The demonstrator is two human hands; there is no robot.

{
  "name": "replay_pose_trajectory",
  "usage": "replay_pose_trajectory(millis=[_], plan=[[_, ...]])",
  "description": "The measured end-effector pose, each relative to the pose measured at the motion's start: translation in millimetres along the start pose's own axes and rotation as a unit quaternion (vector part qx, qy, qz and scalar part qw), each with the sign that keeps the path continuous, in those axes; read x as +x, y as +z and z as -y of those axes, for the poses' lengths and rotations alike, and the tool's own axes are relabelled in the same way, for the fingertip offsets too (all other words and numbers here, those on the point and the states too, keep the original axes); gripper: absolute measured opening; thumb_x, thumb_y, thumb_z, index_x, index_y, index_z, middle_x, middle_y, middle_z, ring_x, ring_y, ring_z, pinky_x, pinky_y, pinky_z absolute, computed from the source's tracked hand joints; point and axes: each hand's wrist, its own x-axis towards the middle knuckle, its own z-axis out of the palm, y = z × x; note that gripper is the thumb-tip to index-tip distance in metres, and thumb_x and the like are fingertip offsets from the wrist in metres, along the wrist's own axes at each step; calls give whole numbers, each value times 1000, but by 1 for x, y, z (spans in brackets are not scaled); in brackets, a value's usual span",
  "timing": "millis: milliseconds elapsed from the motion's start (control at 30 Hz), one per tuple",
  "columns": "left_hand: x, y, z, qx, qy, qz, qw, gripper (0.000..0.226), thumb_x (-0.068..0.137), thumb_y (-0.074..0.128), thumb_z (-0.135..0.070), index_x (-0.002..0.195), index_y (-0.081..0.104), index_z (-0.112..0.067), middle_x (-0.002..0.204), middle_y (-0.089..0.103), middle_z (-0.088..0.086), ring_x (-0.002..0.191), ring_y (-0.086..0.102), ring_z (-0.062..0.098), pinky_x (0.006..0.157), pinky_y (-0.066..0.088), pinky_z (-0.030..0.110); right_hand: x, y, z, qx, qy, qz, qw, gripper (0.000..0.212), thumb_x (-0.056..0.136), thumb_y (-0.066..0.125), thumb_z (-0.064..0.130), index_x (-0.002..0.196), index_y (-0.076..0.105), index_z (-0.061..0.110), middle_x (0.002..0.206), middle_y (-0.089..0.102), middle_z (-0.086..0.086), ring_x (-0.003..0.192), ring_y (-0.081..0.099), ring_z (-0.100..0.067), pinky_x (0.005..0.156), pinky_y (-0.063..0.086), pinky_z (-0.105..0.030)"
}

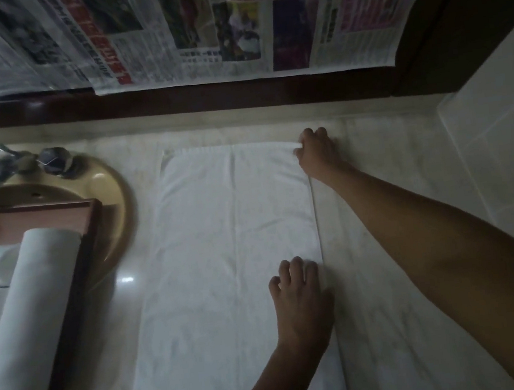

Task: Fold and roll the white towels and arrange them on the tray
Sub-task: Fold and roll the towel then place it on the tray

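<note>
Right hand (316, 152), arm stretched forward, fingers curled, pinches the far right corner of a long white terry towel (225, 262); left hand (299, 295) rests nearer on the same right edge, fingers bent, though whether it grips or only presses cannot be told; the towel lies flat and lengthwise on a pale marble counter (404, 152), seemingly folded, not yet rolled; to the left, a dark reddish wooden tray (93, 220), partly over a beige round basin (117, 191), already holds rolled white towels (35, 310); rolling and placing this one appear to remain.
</note>
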Motion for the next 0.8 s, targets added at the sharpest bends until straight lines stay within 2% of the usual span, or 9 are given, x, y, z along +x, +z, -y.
replay_pose_trajectory(millis=[200,333,433,500,567,667,733,800], plan=[[4,0,-8,26,-12,-19,999,35,79,68,-53,97,61,-23,102,58,-2,97,55,23,76,50,41,18,-21,-10,30,-12,56,998,25,101,55,26,118,58,7,117,59,-12,108,59,-34,80,42,-31],[10,-1,-17,30,-29,-12,999,36,78,64,-57,89,58,-23,92,54,-2,87,49,23,72,46,42,23,-47,-15,151,23,41,987,20,89,59,21,109,61,18,102,67,-3,88,66,-22,74,49,-29],[15,-3,-22,24,-29,16,999,20,77,64,-39,82,56,-21,85,49,-2,81,46,23,68,43,41,20,-56,-15,202,28,43,978,14,87,54,17,95,62,26,90,68,-3,72,68,-21,69,57,-34],[18,-5,-24,20,-22,39,999,7,76,57,-25,79,55,-19,84,49,-1,81,45,23,68,42,40,15,-62,-16,223,24,61,973,15,92,54,18,87,65,27,86,68,-1,71,67,-19,71,60,-37],[21,-17,-26,-36,-44,64,996,8,82,48,-19,84,55,-17,89,51,-1,87,45,24,75,45,41,12,-69,-16,242,17,78,967,20,96,54,15,88,69,25,87,67,0,76,65,-17,70,59,-35],[23,-48,-24,-151,-85,66,983,11,94,51,-24,95,60,-17,99,54,-4,96,44,20,87,45,38,10,-80,-8,292,9,108,950,24,95,53,7,100,74,17,91,72,-2,79,68,-14,73,59,-31],[23,-72,-16,-232,-92,34,968,10,94,59,-28,92,62,-19,96,55,-7,94,48,16,85,45,30,9,-85,4,307,-6,130,943,24,94,55,6,103,74,16,90,78,-1,85,75,-15,82,58,-33],[23,-98,-3,-287,-106,41,951,13,93,66,-31,84,61,-22,89,58,-9,86,54,12,75,43,21,10,-86,18,287,-45,127,948,14,94,64,12,103,75,16,91,80,2,89,76,-11,83,58,-30]])
